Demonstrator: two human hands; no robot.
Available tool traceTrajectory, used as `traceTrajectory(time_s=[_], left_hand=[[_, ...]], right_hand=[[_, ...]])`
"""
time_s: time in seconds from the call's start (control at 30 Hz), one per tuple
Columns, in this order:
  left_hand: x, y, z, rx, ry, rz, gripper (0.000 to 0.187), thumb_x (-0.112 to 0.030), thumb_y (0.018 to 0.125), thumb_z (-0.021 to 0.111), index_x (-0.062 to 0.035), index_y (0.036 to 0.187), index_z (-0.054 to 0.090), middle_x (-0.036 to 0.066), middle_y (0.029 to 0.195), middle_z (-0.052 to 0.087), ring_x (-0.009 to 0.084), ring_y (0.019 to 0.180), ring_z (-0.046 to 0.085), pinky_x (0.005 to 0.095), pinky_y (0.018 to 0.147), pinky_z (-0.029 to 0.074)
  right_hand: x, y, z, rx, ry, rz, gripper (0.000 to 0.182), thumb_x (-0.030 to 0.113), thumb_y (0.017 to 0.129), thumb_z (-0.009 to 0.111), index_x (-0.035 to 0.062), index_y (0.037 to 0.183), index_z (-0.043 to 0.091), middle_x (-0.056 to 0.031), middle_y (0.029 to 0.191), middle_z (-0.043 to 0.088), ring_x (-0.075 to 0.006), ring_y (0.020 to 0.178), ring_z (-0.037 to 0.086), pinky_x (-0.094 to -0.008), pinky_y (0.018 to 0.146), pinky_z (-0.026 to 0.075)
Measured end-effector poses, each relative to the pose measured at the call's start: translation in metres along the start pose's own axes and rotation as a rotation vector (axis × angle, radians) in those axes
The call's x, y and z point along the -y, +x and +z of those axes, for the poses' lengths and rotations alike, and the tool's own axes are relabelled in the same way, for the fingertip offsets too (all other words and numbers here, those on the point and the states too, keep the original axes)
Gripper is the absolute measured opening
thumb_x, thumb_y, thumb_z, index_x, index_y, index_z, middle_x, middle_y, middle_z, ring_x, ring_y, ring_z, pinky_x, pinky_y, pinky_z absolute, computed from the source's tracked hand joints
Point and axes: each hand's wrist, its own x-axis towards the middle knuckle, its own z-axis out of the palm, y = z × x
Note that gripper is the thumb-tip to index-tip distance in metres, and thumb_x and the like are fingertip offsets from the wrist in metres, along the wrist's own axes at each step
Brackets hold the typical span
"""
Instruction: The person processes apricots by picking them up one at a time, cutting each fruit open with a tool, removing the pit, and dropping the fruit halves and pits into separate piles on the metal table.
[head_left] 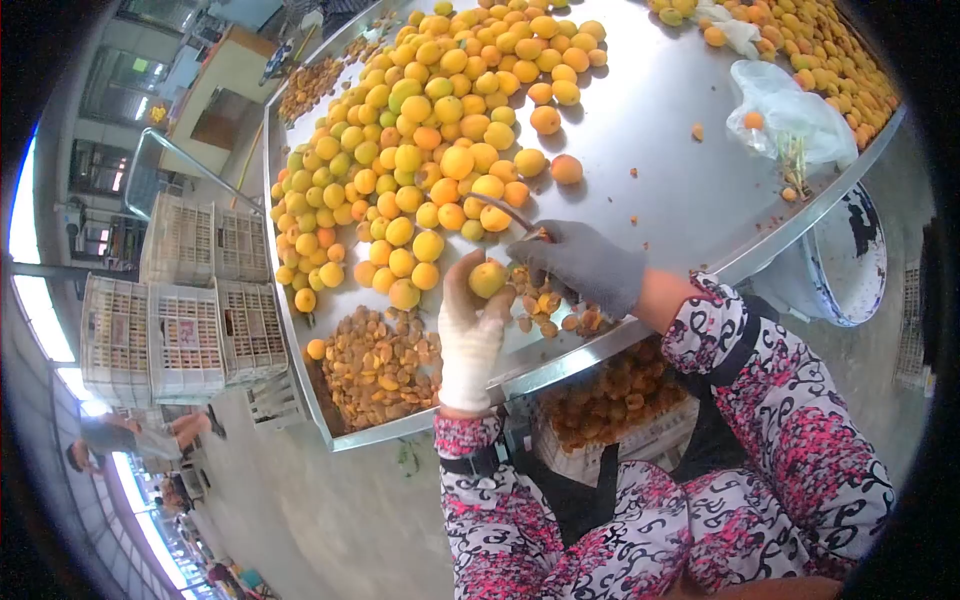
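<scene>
In my left hand [470,325], in a white glove with browned fingertips, I grip a yellow-green apricot [488,280] between thumb and fingers. My right hand [588,265], in a grey glove, is closed around the handle of a knife [503,208]; its thin curved blade points up and left, above the apricot and apart from it. Below my right hand lie apricot pieces and brown pits [545,305], partly hidden by the glove. A large heap of whole apricots [410,150] spreads just beyond both hands on the metal table [640,130].
A pile of brown pits [375,370] fills the table's near left corner. Below the raised edge [560,370] stands a crate of apricot halves [610,400]. At right are a plastic bag [790,110] and a white bucket [845,260]; stacked crates [185,335] and a person [140,437] are at left.
</scene>
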Motion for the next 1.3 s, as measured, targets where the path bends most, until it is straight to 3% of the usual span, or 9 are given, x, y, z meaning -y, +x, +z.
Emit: traceTrajectory(time_s=[0.17,0.23,0.3,0.37,0.63,0.77,0.83,1.07,1.3], left_hand=[[-0.016,-0.010,0.018,-0.006,-0.092,0.027,0.050,0.005,0.078,0.058,-0.0028,0.125,0.044,0.008,0.110,0.054,0.0124,0.092,0.054,0.0221,0.076,0.046],[-0.013,-0.002,0.017,-0.044,0.466,0.447,0.054,0.006,0.078,0.058,-0.0029,0.129,0.042,0.008,0.115,0.052,0.0131,0.099,0.053,0.0225,0.084,0.043],[-0.022,-0.010,0.019,-0.016,0.448,0.389,0.053,0.003,0.082,0.056,-0.0018,0.131,0.040,0.008,0.118,0.051,0.0136,0.105,0.050,0.0240,0.089,0.040],[-0.030,-0.015,0.020,0.045,0.039,0.110,0.049,0.000,0.086,0.052,-0.0010,0.133,0.038,0.008,0.120,0.050,0.0139,0.104,0.050,0.0250,0.089,0.041],[-0.021,-0.015,0.011,0.085,-0.109,0.088,0.046,-0.006,0.087,0.053,-0.0013,0.130,0.040,0.006,0.116,0.050,0.0109,0.099,0.049,0.0225,0.087,0.039],[-0.026,-0.018,0.004,0.004,-0.277,0.067,0.048,-0.011,0.083,0.057,-0.0019,0.128,0.042,0.003,0.107,0.052,0.0062,0.082,0.049,0.0216,0.075,0.046],[-0.024,-0.019,-0.005,-0.007,-0.316,0.047,0.047,-0.013,0.082,0.060,-0.0024,0.126,0.044,0.003,0.105,0.053,0.0081,0.083,0.052,0.0212,0.072,0.046],[-0.027,-0.020,-0.013,-0.016,-0.276,0.135,0.047,-0.024,0.082,0.060,-0.0001,0.121,0.049,0.009,0.099,0.058,0.0168,0.090,0.054,0.0271,0.081,0.041],[-0.028,-0.022,-0.024,0.065,-0.306,0.070,0.057,-0.034,0.077,0.065,0.0005,0.120,0.050,0.011,0.102,0.060,0.0186,0.091,0.059,0.0233,0.071,0.045]], right_hand=[[-0.020,0.009,0.001,0.147,-0.022,-0.114,0.039,0.040,0.082,0.058,0.0006,0.086,0.059,-0.0037,0.063,0.053,-0.0111,0.051,0.050,-0.0254,0.044,0.040],[-0.017,0.006,0.003,0.194,0.288,-0.035,0.037,0.038,0.082,0.058,0.0009,0.085,0.059,-0.0028,0.065,0.054,-0.0100,0.053,0.049,-0.0243,0.045,0.039],[-0.014,0.006,0.001,0.169,0.268,-0.050,0.036,0.037,0.081,0.059,0.0008,0.085,0.059,-0.0028,0.066,0.054,-0.0098,0.054,0.049,-0.0238,0.047,0.039],[-0.011,0.004,0.001,0.145,0.248,-0.064,0.036,0.036,0.081,0.060,0.0007,0.085,0.059,-0.0028,0.067,0.055,-0.0096,0.055,0.049,-0.0233,0.049,0.039],[-0.003,-0.003,0.002,0.142,0.033,-0.194,0.038,0.039,0.082,0.061,0.0011,0.088,0.058,-0.0022,0.070,0.056,-0.0088,0.059,0.049,-0.0240,0.052,0.040],[0.009,-0.010,-0.002,0.146,0.021,-0.083,0.041,0.042,0.085,0.058,0.0006,0.090,0.058,-0.0036,0.069,0.057,-0.0106,0.060,0.052,-0.0256,0.053,0.042],[0.012,-0.014,-0.003,0.043,-0.243,-0.160,0.044,0.045,0.087,0.054,0.0009,0.091,0.058,-0.0055,0.068,0.057,-0.0127,0.062,0.055,-0.0278,0.056,0.044],[0.000,-0.038,-0.004,0.168,-0.616,-0.465,0.037,0.044,0.089,0.050,0.0082,0.094,0.057,-0.0198,0.076,0.060,-0.0359,0.073,0.060,-0.0423,0.064,0.046],[0.002,-0.043,-0.004,0.188,-0.719,-0.414,0.039,0.045,0.090,0.047,0.0072,0.090,0.055,-0.0180,0.070,0.059,-0.0364,0.070,0.060,-0.0443,0.063,0.046]])
